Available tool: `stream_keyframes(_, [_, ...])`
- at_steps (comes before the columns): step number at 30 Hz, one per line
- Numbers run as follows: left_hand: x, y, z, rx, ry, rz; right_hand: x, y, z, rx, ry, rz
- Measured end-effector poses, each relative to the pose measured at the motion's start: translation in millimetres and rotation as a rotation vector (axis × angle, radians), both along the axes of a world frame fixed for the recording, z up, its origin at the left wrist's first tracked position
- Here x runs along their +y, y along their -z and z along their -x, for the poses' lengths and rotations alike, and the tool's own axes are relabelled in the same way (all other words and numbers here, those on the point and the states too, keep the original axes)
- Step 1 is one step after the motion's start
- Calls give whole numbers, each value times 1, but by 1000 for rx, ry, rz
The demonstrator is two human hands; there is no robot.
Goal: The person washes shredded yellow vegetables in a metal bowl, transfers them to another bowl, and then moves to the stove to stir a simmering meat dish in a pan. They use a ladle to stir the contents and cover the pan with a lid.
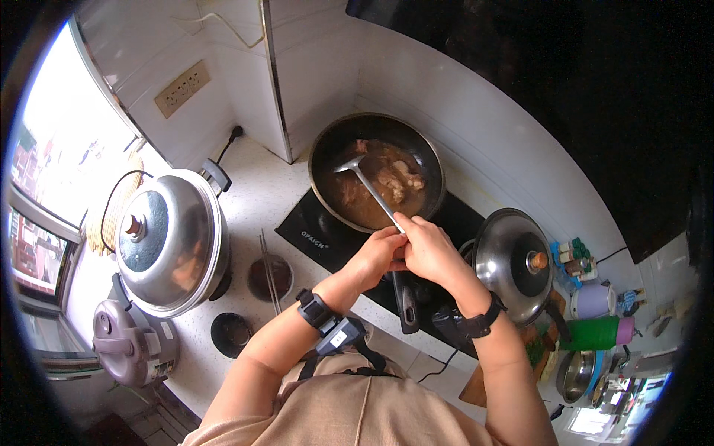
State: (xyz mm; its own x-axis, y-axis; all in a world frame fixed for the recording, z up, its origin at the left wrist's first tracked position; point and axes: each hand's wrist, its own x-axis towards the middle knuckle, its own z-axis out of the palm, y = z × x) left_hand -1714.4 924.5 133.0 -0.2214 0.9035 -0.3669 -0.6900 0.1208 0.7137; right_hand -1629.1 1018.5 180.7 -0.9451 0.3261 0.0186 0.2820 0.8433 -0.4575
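Observation:
A metal spatula (pixel 375 192) slants down into a dark frying pan (pixel 322 189), its blade over the pan's left side. My right hand (pixel 432 248) grips the spatula's handle, index finger laid along the shaft. Close against it, my left hand (pixel 372 256) meets the right fingers beside the handle; its hold is partly hidden. Chunks of meat (pixel 396 181) sit in brown liquid in the pan. Below both hands, the pan's black handle (pixel 407 306) points back toward my body. Under the pan is a black cooktop (pixel 312 228).
A lidded metal pot (pixel 173 245) and an electric pressure cooker (pixel 134 345) stand left. Nearer are a bowl of dark liquid (pixel 262 287) with chopsticks (pixel 269 267) and a black bowl (pixel 231 334). A domed lid (pixel 510 262), spice jars (pixel 574 256) and a green bottle (pixel 591 333) are right.

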Motion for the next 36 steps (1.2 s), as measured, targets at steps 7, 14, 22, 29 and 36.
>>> stream_keyframes(7, [-8,-5,-42,-53,83,3,-13,-27,-43,-125,50,56])
stream_keyframes(14, [-8,-16,-65,14,127,-34,-17,-15,-83,68,260,364])
stream_keyframes(22, [28,-13,-62,34,146,-9,-16,15,-80,255,580,644])
stream_keyframes(29, [43,-1,-43,51,88,71,-2,30,-55,472,621,1281])
stream_keyframes(36, [40,6,-15,92,-14,101,7,43,-19,494,544,1469])
